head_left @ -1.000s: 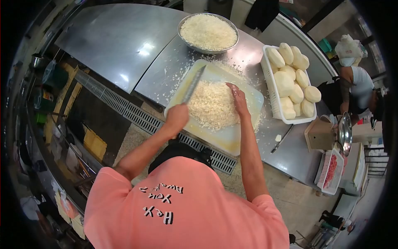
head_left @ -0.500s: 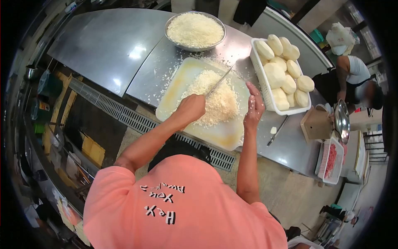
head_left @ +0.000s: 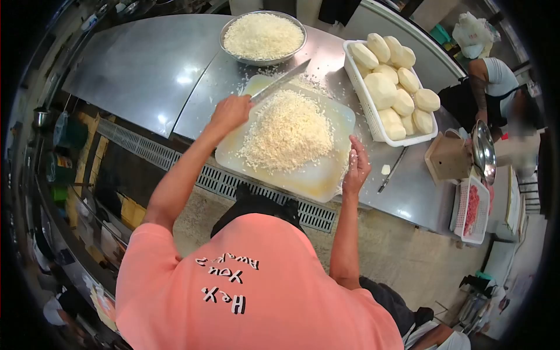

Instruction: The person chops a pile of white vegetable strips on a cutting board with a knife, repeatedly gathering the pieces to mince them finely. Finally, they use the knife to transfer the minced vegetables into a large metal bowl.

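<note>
My left hand (head_left: 230, 115) is closed round the handle of a long knife (head_left: 283, 81), its blade slanting up and right over the far left corner of a whitish cutting board (head_left: 234, 149). A mound of finely chopped pale pieces (head_left: 289, 131) covers the middle of the board. My right hand (head_left: 356, 165) is at the board's right edge, fingers stretched and close together, with small white bits on them; it holds nothing. Beyond the board stands a metal bowl (head_left: 263, 59) heaped with chopped pale pieces (head_left: 265, 35).
A white basket (head_left: 367, 114) of peeled pale vegetables (head_left: 382, 90) stands right of the board. Near it lie a thin dark tool (head_left: 393, 169) and a small white piece (head_left: 385, 170). Another person (head_left: 496, 81) is at the right, by a metal pan (head_left: 483, 151) and basket of pink pieces (head_left: 471, 210).
My left hand has moved left and away from me with the knife, off the mound. The right hand is slightly nearer my body. The whole view has shifted a little.
</note>
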The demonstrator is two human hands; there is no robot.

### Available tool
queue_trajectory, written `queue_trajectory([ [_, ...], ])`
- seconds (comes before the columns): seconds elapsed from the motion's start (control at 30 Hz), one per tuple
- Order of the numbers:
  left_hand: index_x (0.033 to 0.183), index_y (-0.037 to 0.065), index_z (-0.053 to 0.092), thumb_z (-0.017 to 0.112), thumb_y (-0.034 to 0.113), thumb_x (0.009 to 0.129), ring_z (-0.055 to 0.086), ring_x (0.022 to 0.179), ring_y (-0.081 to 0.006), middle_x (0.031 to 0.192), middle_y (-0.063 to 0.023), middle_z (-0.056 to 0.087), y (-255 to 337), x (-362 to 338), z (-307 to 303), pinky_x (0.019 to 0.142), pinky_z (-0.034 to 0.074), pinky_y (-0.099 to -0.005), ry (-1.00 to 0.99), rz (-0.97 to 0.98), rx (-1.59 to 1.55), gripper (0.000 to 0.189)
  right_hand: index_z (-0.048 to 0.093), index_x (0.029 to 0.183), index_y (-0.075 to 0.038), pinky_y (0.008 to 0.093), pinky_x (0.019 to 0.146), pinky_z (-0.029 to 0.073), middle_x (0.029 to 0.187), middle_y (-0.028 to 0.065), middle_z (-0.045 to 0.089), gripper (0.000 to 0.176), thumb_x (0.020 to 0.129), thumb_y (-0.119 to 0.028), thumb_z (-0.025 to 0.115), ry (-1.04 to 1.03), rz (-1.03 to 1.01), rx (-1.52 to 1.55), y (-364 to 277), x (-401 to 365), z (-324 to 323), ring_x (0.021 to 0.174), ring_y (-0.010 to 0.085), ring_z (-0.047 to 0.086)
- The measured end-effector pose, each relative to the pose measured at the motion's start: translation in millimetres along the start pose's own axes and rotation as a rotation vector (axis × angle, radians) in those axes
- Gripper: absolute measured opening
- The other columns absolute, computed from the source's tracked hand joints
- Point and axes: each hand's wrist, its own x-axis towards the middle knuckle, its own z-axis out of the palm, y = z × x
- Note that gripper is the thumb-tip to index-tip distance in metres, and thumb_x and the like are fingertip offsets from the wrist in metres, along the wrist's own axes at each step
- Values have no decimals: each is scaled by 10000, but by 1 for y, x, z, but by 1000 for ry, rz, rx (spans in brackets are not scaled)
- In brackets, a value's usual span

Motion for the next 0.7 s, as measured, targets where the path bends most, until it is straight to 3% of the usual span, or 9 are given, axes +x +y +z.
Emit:
queue_trajectory([
  [0.1, 846, 3, 621, 520, 142, 848, 641, 720, -418, 748, -224, 648, -47, 33, 46, 656, 509, -498, -76, 116, 202, 172, 620, 1177, 23, 363, 1003, 400, 1190, 163, 626, 335, 877, -71, 505, -61, -96, -29, 4, -1, 8, 1133, 265, 573],
  [0.17, 836, 7, 625, 530, 111, 814, 641, 724, -416, 750, -228, 648, -26, 23, 58, 653, 511, -501, -69, 111, 223, 142, 621, 1176, 20, 364, 1005, 400, 1189, 163, 627, 332, 880, -77, 507, -85, -81, -13, -1, 0, 14, 1137, 266, 573],
  [0.23, 833, 5, 624, 530, 135, 841, 644, 740, -406, 741, -230, 643, -3, 6, 56, 660, 507, -501, -186, 255, 160, 161, 622, 1176, 17, 366, 1006, 400, 1189, 162, 628, 329, 883, -83, 510, -111, -49, 5, -3, -1, 22, 1140, 268, 573],
  [0.33, 824, 0, 623, 529, 163, 866, 645, 742, -400, 711, -218, 636, 8, -12, 24, 669, 506, -496, -196, 245, 138, 192, 626, 1168, 10, 369, 1007, 400, 1186, 162, 631, 318, 886, -93, 521, -151, -100, -11, -4, 5, 34, 1150, 273, 570],
  [0.47, 824, 0, 622, 536, 183, 877, 643, 736, -401, 678, -210, 625, -6, -47, -14, 677, 504, -495, -103, 125, -14, 209, 633, 1157, 1, 369, 1000, 407, 1179, 164, 634, 300, 892, -98, 533, -176, -105, -49, -6, 6, 38, 1153, 282, 572],
  [0.53, 790, -1, 620, 547, 177, 870, 636, 723, -404, 662, -205, 616, -18, -62, -2, 666, 501, -497, -18, -78, 0, 209, 634, 1155, -2, 369, 997, 410, 1177, 164, 636, 296, 892, -95, 536, -181, -114, -40, -5, 7, 40, 1151, 284, 574],
  [0.57, 790, -1, 620, 547, 177, 870, 636, 723, -404, 662, -205, 616, -18, -71, 16, 666, 501, -497, -19, -88, 2, 209, 635, 1154, -2, 373, 995, 413, 1174, 163, 637, 293, 892, -92, 538, -192, -116, -39, -5, 8, 43, 1147, 284, 577],
  [0.63, 770, 1, 629, 556, 192, 872, 631, 728, -403, 689, -210, 625, -7, -86, 57, 665, 493, -504, -121, -221, 175, 228, 635, 1152, -3, 376, 993, 415, 1171, 162, 638, 290, 892, -88, 541, -219, -120, -30, -6, 9, 53, 1143, 284, 580],
  [0.7, 771, -1, 637, 557, 201, 874, 630, 716, -405, 700, -220, 627, 25, -92, 62, 653, 490, -511, -103, -195, 93, 241, 638, 1151, -12, 382, 991, 420, 1169, 170, 638, 287, 886, -76, 547, -249, -200, -15, -7, 11, 66, 1141, 295, 583],
])
